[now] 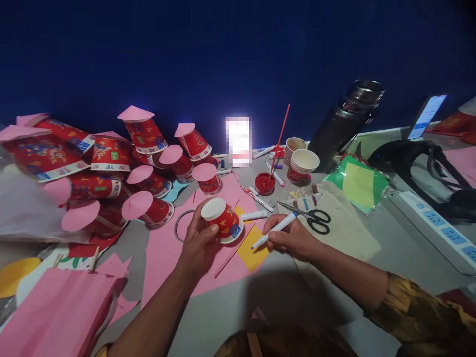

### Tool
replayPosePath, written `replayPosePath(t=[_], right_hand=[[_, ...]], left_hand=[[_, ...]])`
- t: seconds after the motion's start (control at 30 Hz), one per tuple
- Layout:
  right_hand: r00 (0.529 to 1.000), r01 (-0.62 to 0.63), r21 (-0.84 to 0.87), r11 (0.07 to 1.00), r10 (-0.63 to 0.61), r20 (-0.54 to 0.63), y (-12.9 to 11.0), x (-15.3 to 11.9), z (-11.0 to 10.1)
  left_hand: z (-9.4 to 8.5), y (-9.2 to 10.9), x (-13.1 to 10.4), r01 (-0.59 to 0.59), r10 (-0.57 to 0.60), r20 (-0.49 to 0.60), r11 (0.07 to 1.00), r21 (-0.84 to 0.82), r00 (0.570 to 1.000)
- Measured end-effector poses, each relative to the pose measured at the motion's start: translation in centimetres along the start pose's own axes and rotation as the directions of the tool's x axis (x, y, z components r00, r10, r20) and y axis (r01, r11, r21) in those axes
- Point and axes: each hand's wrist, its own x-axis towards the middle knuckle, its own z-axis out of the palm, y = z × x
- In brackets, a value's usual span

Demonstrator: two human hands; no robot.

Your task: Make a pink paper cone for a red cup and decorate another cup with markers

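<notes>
My left hand (199,243) grips a red paper cup (222,219), tilted with its white base toward me, above a pink paper sheet (167,253). My right hand (292,238) holds a white marker (274,230) with its blue tip pointing down-left at a yellow paper piece (253,250). The marker's tip is a little to the right of the cup and apart from it. A second white marker (255,215) lies just behind the cup.
A heap of red cups with pink cone lids (137,163) fills the left. Scissors (316,218), red paint pot (265,182) with brush, stacked cups (302,166), dark flask (345,124), power strip (442,228), green-yellow sheets (359,186) and pink folded paper (55,312) lie around.
</notes>
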Motion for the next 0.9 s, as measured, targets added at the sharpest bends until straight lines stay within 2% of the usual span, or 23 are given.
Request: replayPosePath(t=[0.1,0.17,0.23,0.33,0.4,0.47,0.57,0.63,0.7,0.8,0.9], right_hand=[[0.996,0.039,0.09,0.995,-0.045,0.072,0.1,0.2,-0.5],[0.989,0.044,0.09,0.995,-0.056,0.135,0.0,0.1,-0.7],[0.986,0.025,0.053,0.998,-0.033,0.166,-0.1,-0.1,-0.7],[0.989,0.009,-0.079,0.997,0.003,0.149,-0.4,-0.4,-0.5],[0.985,0.097,-0.234,0.967,-0.06,0.162,-0.9,-0.6,-0.4],[0.959,0.225,-0.37,0.901,-0.138,0.248,-1.6,-0.7,-0.3],[0.912,0.32,-0.434,0.842,-0.15,0.382,-2.4,-0.9,-0.2],[0.893,0.372,-0.457,0.808,-0.178,0.412,-2.3,-0.9,0.0],[0.873,0.468,-0.554,0.689,-0.26,0.413,-1.7,-0.9,0.1],[0.834,0.547,-0.73,0.41,-0.339,0.435,-0.3,-0.9,0.1],[0.813,0.567,-0.781,0.263,-0.335,0.477,0.8,-0.5,-0.3]], left_hand=[[0.3,0.1,-0.1,-0.011,0.012,-0.009,0.998,0.066,1.0],[0.4,0.1,-0.2,-0.028,0.028,-0.007,0.994,0.105,1.0],[0.4,0.1,-0.4,-0.053,0.054,-0.005,0.99,0.13,0.999],[0.3,0.3,-0.6,-0.064,0.065,-0.01,0.994,0.089,0.998],[0.2,0.6,-0.5,-0.1,0.101,-0.023,0.994,0.035,0.995],[0.1,1.0,-0.2,-0.142,0.142,-0.053,0.99,-0.009,0.988],[-0.3,1.6,0.4,-0.154,0.133,-0.14,0.977,-0.146,0.981],[-0.6,1.9,0.8,-0.156,0.104,-0.208,0.955,-0.251,0.973],[-0.8,1.8,1.0,-0.144,0.072,-0.242,0.944,-0.295,0.968],[-1.0,1.2,1.0,-0.085,0.027,-0.203,0.955,-0.283,0.979],[-1.0,0.4,1.0,-0.035,0.005,-0.134,0.975,-0.22,0.991]])
